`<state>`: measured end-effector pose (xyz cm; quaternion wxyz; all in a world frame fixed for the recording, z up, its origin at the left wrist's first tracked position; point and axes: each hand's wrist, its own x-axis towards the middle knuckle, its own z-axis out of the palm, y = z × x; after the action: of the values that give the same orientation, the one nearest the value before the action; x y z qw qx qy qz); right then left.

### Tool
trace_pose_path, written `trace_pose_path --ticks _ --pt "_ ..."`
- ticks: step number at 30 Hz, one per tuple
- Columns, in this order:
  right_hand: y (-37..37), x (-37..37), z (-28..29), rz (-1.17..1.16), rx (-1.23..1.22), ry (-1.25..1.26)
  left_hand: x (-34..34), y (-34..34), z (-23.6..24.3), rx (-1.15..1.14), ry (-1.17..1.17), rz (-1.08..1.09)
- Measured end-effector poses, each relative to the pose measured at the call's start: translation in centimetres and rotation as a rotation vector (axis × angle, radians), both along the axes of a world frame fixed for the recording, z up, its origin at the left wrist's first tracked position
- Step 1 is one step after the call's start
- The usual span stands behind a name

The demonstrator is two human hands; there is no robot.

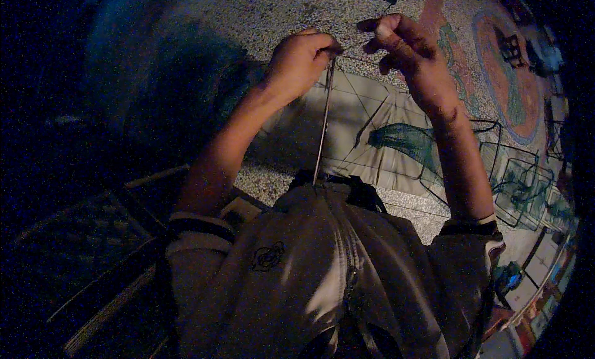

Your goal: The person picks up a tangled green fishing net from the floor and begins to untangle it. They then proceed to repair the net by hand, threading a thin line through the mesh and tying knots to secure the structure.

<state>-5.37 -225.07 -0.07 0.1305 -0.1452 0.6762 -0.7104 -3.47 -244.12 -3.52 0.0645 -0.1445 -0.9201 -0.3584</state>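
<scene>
My left hand (299, 62) is closed in a pinch at the top of a thin, pale cord (325, 114). The cord runs taut from these fingertips down to the front of my waist. To its right, my right hand (412, 58) is raised with its fingers bent and apart; I see nothing held in it, though the light is dim. Below both hands, a pale cloth (297, 132) covers my lap. A slim dark stick-like tool (372, 120) lies across it, beside a bunch of dark green netting (406, 139). Thin dark lines cross the cloth.
Wire frames with green netting (524, 179) stand to the right, close to my right forearm. Beyond them a round, reddish netted piece with a blue rim (508, 80) lies on the speckled floor (273, 15). At the lower left are dark wooden bars (111, 309), in deep shadow.
</scene>
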Motion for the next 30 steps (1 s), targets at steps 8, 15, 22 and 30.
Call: trace_pose_path --ticks 8,15,22,30 --pt "1.5 -0.9 -1.9 -0.059 -0.018 -0.055 0.2 0.2 -0.4 -0.042 0.087 -0.062" --pt "1.3 0.9 -4.0 0.108 0.804 0.523 0.6 0.1 -1.4 -0.046 0.158 -0.060" --pt "-2.1 1.9 -4.9 0.233 1.077 0.476 0.7 0.3 -1.1 -0.072 0.167 -0.079" --pt "-0.6 1.4 -4.3 0.274 0.488 0.119 0.7 0.4 -1.3 -0.056 0.159 -0.049"
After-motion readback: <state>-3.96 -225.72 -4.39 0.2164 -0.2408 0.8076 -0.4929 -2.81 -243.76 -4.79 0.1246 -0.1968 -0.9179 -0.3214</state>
